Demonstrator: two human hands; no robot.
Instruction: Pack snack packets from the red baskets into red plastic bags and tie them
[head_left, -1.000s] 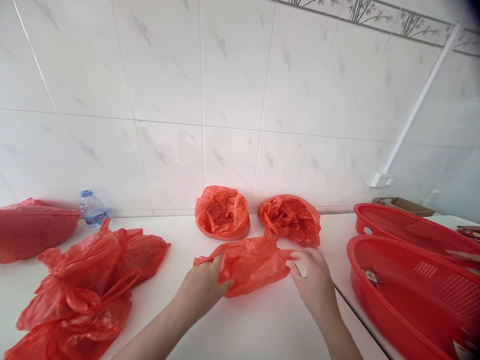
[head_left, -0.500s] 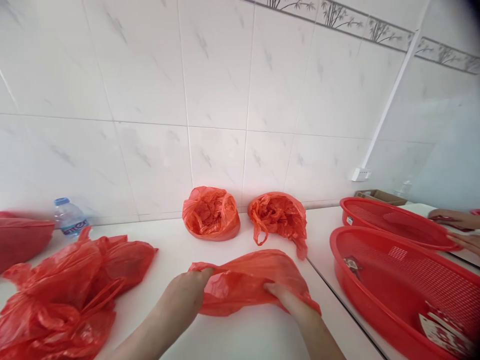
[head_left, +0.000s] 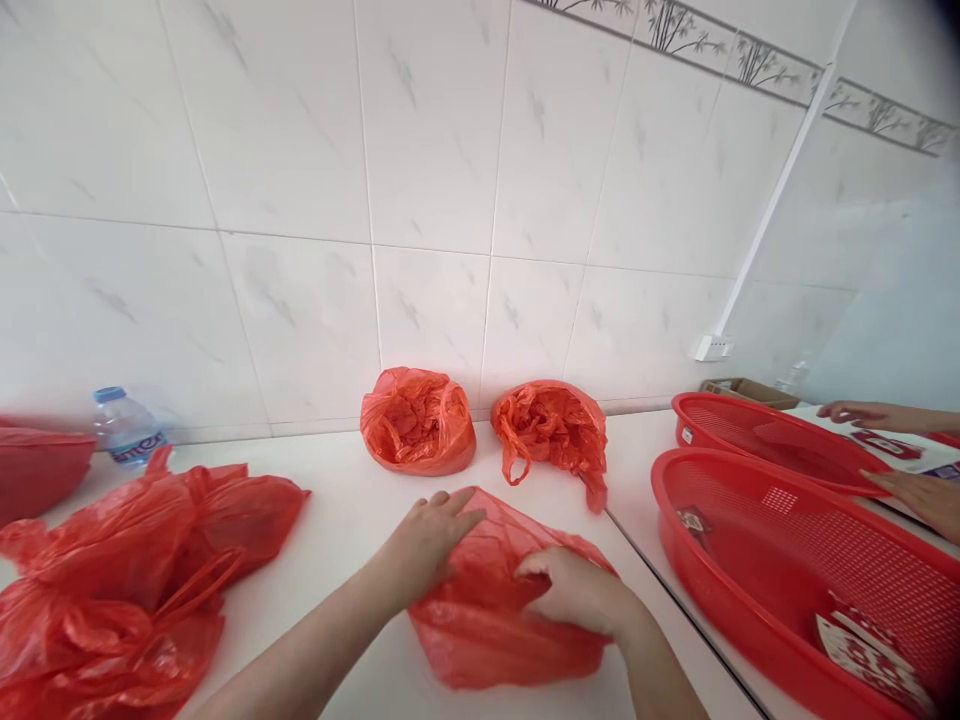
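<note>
A thin red plastic bag (head_left: pixel 517 650) lies on the white table in front of me, its mouth spread and its sides crumpled. My left hand (head_left: pixel 431 545) rests against the bag's left upper edge with fingers stretched out. On the right side, my right hand (head_left: pixel 574 590) has its fingers curled at the bag's mouth, gripping the film; its fingertips are partly hidden by the plastic. Behind the bag stand two rounded red bags, a left one (head_left: pixel 418 425) and a right one (head_left: pixel 555 430), both with crumpled plastic in their openings.
A heap of red bags (head_left: pixel 127 590) covers the left side, near a water bottle (head_left: pixel 129 425). Two red plastic baskets stand at right, the near one (head_left: pixel 757 560) holding printed packets (head_left: pixel 870 655). Another person's hands (head_left: pixel 915 495) work beyond them. A tiled wall (head_left: pixel 427 200) closes the back.
The bag between my hands has gone from stretched flat sideways to fuller and closer to me. My left fingers have spread from their grip. The other person's hands now have a white printed item.
</note>
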